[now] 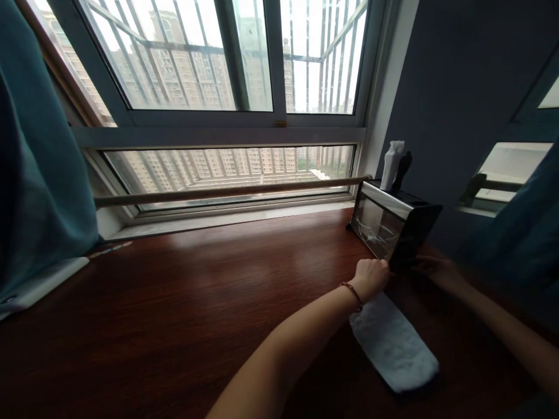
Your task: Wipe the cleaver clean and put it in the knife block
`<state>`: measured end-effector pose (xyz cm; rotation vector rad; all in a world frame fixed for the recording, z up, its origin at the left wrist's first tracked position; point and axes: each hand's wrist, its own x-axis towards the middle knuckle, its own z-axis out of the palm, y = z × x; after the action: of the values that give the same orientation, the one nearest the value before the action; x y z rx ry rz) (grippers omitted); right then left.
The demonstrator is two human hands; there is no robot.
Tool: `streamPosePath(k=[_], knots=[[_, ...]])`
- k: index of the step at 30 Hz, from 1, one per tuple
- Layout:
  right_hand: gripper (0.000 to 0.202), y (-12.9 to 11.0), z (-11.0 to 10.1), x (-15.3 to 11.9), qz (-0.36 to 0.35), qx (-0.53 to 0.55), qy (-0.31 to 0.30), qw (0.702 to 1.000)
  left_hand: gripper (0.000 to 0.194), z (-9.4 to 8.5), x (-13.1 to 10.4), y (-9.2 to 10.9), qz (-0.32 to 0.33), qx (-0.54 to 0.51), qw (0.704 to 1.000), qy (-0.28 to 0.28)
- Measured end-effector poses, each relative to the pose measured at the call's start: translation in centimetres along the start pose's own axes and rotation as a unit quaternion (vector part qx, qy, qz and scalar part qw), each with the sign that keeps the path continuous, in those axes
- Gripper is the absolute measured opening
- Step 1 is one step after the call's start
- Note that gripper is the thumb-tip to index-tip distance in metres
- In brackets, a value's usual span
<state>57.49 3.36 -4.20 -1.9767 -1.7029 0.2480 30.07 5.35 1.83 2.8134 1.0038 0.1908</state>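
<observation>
A black box with a silver top edge and a see-through front panel point(376, 224) stands on the table near the window's right end. A white wrapped, upright thing point(392, 166) and a dark handle-like piece point(404, 169) stick up from its top. My left hand point(371, 276), with a bracelet at the wrist, is closed at the box's near lower corner; what its fingers hold is hidden. On the box's right side, my right hand point(439, 272) reaches its fingers towards the base, in deep shadow. Below my left hand lies a folded pale cloth point(395, 343).
The dark red wooden tabletop point(196, 291) runs up to the window sill. A wooden rail point(236, 194) crosses in front of the barred window. At the left hangs a teal curtain point(43, 145), with a flat white object point(48, 285) beneath it. A dark wall point(454, 87) rises behind the box.
</observation>
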Motion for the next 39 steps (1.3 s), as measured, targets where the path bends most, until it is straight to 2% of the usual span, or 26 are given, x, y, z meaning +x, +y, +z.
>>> streamPosePath(k=[2, 3, 4, 5, 7, 9, 10, 11, 13, 17, 20, 21, 24, 26, 29, 33, 36, 39], knots=[[0.051, -2.4, -0.4, -1.9, -0.051, -0.087, 0.005, 0.995, 0.046, -0.6, -1.8, -1.5, -0.016, 0.003, 0.999, 0.037], [0.054, -4.0, -0.4, -3.4, -0.043, -0.116, 0.034, 0.992, 0.049, -0.9, -3.1, -2.4, -0.02, 0.004, 0.998, 0.052], [0.057, -5.8, -0.2, -5.1, -0.047, -0.107, 0.031, 0.993, 0.049, -1.3, -4.6, -3.3, -0.015, 0.004, 0.997, 0.072], [0.057, -7.6, 0.3, -7.1, -0.08, -0.075, 0.023, 0.994, 0.049, -1.7, -6.4, -4.3, -0.005, 0.008, 0.997, 0.079], [0.054, -11.3, 1.8, -11.0, -0.195, -0.041, -0.076, 0.977, 0.042, -2.4, -10.5, -6.2, 0.012, 0.028, 0.995, 0.095], [0.058, -14.2, 4.0, -13.7, -0.239, -0.077, -0.136, 0.958, 0.041, -2.7, -15.0, -7.7, 0.027, 0.043, 0.994, 0.097], [0.06, -15.4, 5.1, -14.2, -0.236, -0.109, -0.145, 0.955, 0.048, -2.7, -17.2, -8.2, 0.025, 0.053, 0.993, 0.1], [0.062, -16.3, 6.2, -14.2, -0.222, -0.142, -0.15, 0.953, 0.056, -2.7, -19.3, -8.6, 0.022, 0.061, 0.993, 0.101], [0.062, -17.6, 8.0, -12.1, -0.21, -0.186, -0.162, 0.946, 0.065, -2.7, -23.3, -8.8, 0.019, 0.052, 0.996, 0.067], [0.062, -18.9, 10.2, -3.9, -0.206, -0.239, -0.16, 0.935, 0.085, -3.6, -29.7, -8.2, 0.019, -0.012, 1.0, -0.021], [0.064, -19.3, 11.1, 1.1, -0.19, -0.253, -0.156, 0.936, 0.093, -3.9, -33.0, -7.9, 0.084, -0.002, 0.996, -0.035], [0.064, -19.4, 11.3, 2.1, -0.183, -0.249, -0.159, 0.938, 0.086, -3.8, -33.8, -8.0, 0.117, 0.022, 0.993, -0.024], [0.066, -19.2, 11.8, 3.4, -0.173, -0.228, -0.165, 0.944, 0.047, -2.8, -35.3, -8.3, 0.212, 0.105, 0.97, 0.048], [0.067, -19.0, 11.8, 3.6, -0.175, -0.218, -0.165, 0.946, 0.037, -2.2, -35.7, -8.4, 0.245, 0.125, 0.958, 0.078], [0.063, -19.1, 11.5, 3.6, -0.168, -0.223, -0.166, 0.946, 0.035, -2.1, -35.7, -8.5, 0.257, 0.121, 0.955, 0.08], [0.056, -20.3, 11.4, 2.7, -0.122, -0.264, -0.142, 0.946, 0.033, -2.1, -35.6, -8.6, 0.254, 0.121, 0.955, 0.091], [0.058, -21.2, 11.9, 1.4, -0.154, -0.253, -0.126, 0.947, 0.033, -1.7, -35.7, -8.8, 0.251, 0.13, 0.953, 0.105], [0.059, -21.1, 12.6, 0.3, -0.165, -0.227, -0.13, 0.951, 0.032, -1.1, -35.8, -8.9, 0.249, 0.136, 0.952, 0.12]])
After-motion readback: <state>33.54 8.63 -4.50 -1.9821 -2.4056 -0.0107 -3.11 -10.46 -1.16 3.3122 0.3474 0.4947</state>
